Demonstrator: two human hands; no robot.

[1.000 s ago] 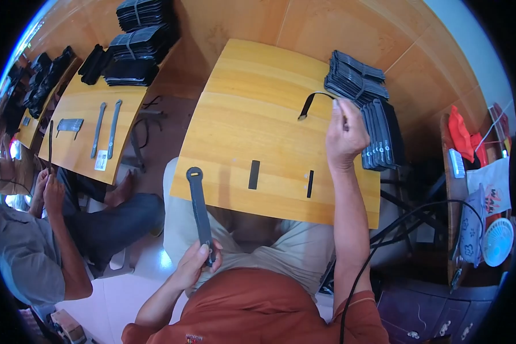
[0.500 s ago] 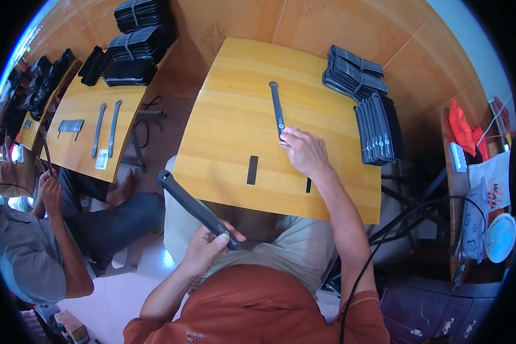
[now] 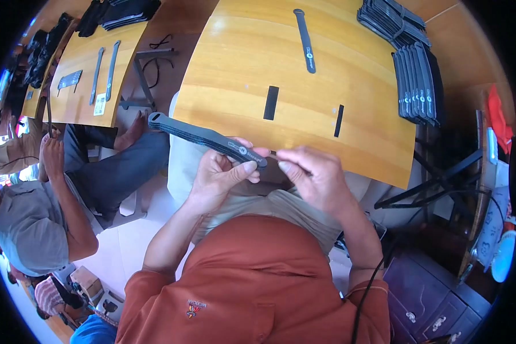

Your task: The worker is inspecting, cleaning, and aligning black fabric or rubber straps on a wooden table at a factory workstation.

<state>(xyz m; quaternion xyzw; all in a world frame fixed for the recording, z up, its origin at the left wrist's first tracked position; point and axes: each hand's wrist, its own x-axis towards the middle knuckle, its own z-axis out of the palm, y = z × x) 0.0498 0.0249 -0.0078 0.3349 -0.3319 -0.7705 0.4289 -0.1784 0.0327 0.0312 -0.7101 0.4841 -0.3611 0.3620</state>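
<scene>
My left hand [image 3: 221,178] is closed around one end of a bundle of long dark grey straps [image 3: 203,136], thumb on top. The bundle slants up to the left, its rounded far end showing a slot. Just right of the bundle's held end is my right hand [image 3: 318,175], its fingers curled and drawn together; whether anything is between the fingertips cannot be made out. A single grey strap [image 3: 305,43] lies on the wooden table [image 3: 229,74] beyond both hands. Two short black strips, one wider [image 3: 271,103] and one narrower [image 3: 339,121], lie nearer.
Stacked grey straps [image 3: 417,83] and a tied bundle [image 3: 391,23] sit at the table's right. A person [image 3: 31,226] sits at left beside another table [image 3: 77,106] bearing straps. A dark cable [image 3: 370,292] runs past my right arm. Purple drawers [image 3: 418,298] stand lower right.
My right hand has let go of the strap on the table and come back toward my left hand. The left hand has raised and turned its bundle. The view has tilted downward.
</scene>
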